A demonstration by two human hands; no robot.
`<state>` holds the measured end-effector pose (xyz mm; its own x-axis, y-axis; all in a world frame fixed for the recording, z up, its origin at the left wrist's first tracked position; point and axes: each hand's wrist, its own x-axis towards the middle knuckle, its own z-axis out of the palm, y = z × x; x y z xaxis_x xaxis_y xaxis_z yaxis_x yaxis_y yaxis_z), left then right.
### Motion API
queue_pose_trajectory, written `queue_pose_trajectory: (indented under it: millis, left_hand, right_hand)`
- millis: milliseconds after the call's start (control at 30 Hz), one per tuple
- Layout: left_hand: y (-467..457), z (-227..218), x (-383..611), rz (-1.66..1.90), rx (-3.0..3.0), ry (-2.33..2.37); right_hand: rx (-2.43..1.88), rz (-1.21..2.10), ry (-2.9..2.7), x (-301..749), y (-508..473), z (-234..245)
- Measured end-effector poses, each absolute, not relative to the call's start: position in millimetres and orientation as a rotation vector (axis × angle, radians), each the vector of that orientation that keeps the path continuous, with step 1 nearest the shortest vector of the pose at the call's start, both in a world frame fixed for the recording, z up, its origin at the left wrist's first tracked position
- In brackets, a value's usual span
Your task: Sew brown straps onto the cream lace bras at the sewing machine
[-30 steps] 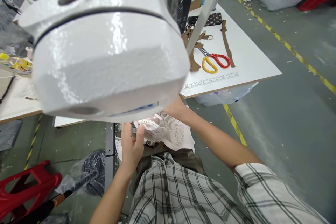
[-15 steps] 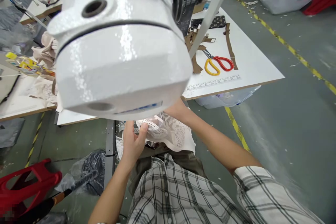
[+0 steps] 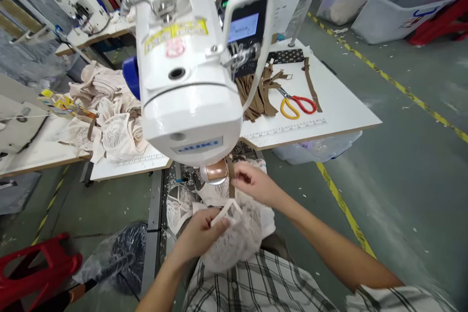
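My left hand [image 3: 204, 234] is closed on a cream lace bra [image 3: 237, 236], its thumb on the white edging. A brown fabric strip [image 3: 231, 180] runs upright between the bra and the sewing machine head [image 3: 193, 117]. My right hand [image 3: 256, 183] pinches at this strip, thumb and fingers together, just below and right of the machine head. A copper-coloured part [image 3: 216, 170] of the machine shows under the head; the needle is hidden. More lace cups [image 3: 179, 207] lie behind my left hand.
Red and yellow-handled scissors [image 3: 298, 105], a bundle of brown strips [image 3: 258, 97] and a clear ruler [image 3: 285, 129] lie on the white table [image 3: 340, 102]. Cream bras [image 3: 119, 134] are heaped at left beside a yellow-capped bottle [image 3: 62, 102]. A red stool [image 3: 36, 263] stands at lower left.
My view has drawn back from the machine head, uncovering its screen. My left hand now holds the bra nearer my body. My right hand, partly hidden before, shows at the brown strip.
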<state>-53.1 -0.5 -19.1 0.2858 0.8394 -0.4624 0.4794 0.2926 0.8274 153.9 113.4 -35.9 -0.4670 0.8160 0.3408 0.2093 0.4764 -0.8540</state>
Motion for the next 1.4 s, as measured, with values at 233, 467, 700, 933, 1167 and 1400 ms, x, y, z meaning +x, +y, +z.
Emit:
queue_pose_trajectory:
  millis: [233, 467, 700, 933, 1167, 1400]
  left_hand:
    - [-44.9, -103.8, -97.5, 0.395, 1.299, 1.942]
    - [-62.8, -111.0, -109.3, 0.530, 1.261, 1.919]
    - [-54.8, -47.2, -100.9, 0.659, 1.409, 1.867]
    - [-6.2, 155.2, -96.1, 1.148, 2.331, 1.858]
    - [81.3, 283.5, -9.8, 0.540, 3.480, 1.438]
    - [104.3, 288.0, -1.5, 0.387, 3.265, 1.190]
  right_hand:
    - [-0.837, 0.709, -1.903, 181.8, 118.7, 23.8]
    - [-0.610, -0.141, -1.733, 174.5, 135.0, 159.9]
    - [-0.617, -0.268, -1.727, 160.9, 154.5, 178.9]
    - [-0.477, 0.683, -1.421, 145.6, 139.9, 144.8]
    - [-0.180, 1.010, -1.271, 136.1, 146.0, 161.8]
    - [-0.309, 0.740, -1.642, 172.2, 134.8, 183.3]
